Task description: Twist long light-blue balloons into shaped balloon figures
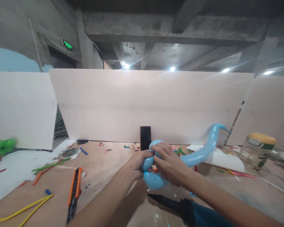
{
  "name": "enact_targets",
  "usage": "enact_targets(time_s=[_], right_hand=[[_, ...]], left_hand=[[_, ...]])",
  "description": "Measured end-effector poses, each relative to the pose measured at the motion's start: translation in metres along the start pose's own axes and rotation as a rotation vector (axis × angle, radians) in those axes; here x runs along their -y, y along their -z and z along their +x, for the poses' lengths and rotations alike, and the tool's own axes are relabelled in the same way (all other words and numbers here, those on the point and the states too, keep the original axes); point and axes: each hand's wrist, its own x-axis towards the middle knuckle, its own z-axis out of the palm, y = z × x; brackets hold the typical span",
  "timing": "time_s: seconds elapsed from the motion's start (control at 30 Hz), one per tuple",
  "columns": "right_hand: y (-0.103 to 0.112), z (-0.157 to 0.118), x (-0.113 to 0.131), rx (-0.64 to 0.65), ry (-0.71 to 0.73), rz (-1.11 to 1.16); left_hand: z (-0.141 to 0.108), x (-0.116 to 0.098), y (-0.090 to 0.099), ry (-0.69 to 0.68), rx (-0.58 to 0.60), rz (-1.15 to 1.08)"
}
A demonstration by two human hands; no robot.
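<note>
A long light-blue modelling balloon is between my two hands, twisted into several rounded bubbles near my fingers. Its unbent length runs off to the right and curves upward to a thin uninflated tip. My left hand is closed round the bubbles on the left side. From the right, my right hand grips the same balloon, fingers curled over the upper bubble. The fingers partly hide the twists. Below my hands lies a balloon pump with a black nozzle and a blue body, partly covered by my right forearm.
A black phone leans upright against the white board. An orange-and-black utility knife and a flat yellow balloon lie left. At right stands a clear jar with a yellow lid. Balloon scraps litter the table; green balloons sit far left.
</note>
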Motion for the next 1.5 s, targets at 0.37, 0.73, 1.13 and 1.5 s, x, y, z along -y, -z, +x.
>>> enact_targets(time_s=[0.37,0.73,1.13,1.5], right_hand=[[0.011,0.007,-0.007,0.208,-0.214,0.209],[0.017,0.011,0.002,0.3,-0.302,0.436],[0.036,0.013,-0.016,0.437,-0.673,1.123],[0.029,0.004,-0.018,0.574,-1.224,2.131]], left_hand=[[0.004,-0.018,0.013,-0.421,0.066,0.894],[-0.011,-0.027,0.02,-0.375,0.332,1.115],[-0.022,-0.031,0.011,-0.696,0.195,1.294],[-0.047,-0.034,-0.007,-0.865,0.401,1.213]])
